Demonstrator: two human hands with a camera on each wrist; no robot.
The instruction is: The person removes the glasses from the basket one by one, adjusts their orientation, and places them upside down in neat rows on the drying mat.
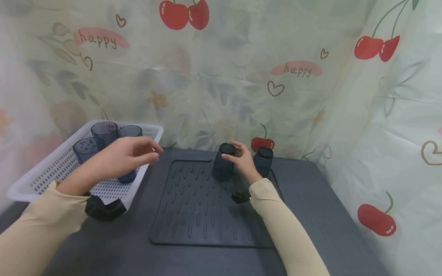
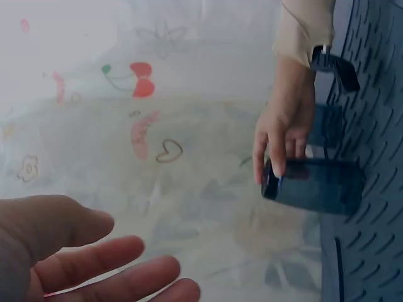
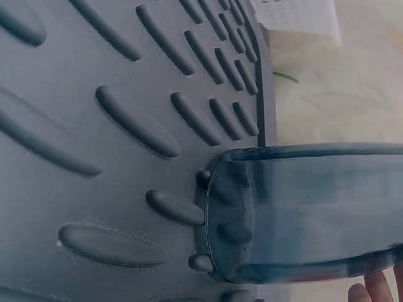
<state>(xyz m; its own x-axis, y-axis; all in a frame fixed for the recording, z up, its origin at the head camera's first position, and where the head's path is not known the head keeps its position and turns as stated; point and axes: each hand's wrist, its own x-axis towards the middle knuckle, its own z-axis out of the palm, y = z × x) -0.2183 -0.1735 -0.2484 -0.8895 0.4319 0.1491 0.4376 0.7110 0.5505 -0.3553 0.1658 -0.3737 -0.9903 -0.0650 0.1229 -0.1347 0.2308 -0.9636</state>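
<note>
My right hand [image 1: 244,161] grips a dark blue-grey drinking glass [image 1: 222,168] near its raised base, thumb on one side and fingers on the other. The glass stands upside down on a black ridged drying mat [image 1: 193,222]; in the right wrist view its rim lies right at the ridges. Just right of that hand, a second upside-down glass [image 1: 264,163] is partly hidden by the wrist. Over the right side of a white basket [image 1: 157,134], my left hand [image 1: 121,155] hovers with relaxed fingers and nothing in them. It partly covers the glasses there.
Several tinted glasses [image 1: 103,130] stand rim up in the perforated basket at the left. A dark table [image 1: 307,214] extends around the mat. Patterned curtain [image 1: 221,76] hangs close behind the table and along its sides. A black strap device sits on each wrist.
</note>
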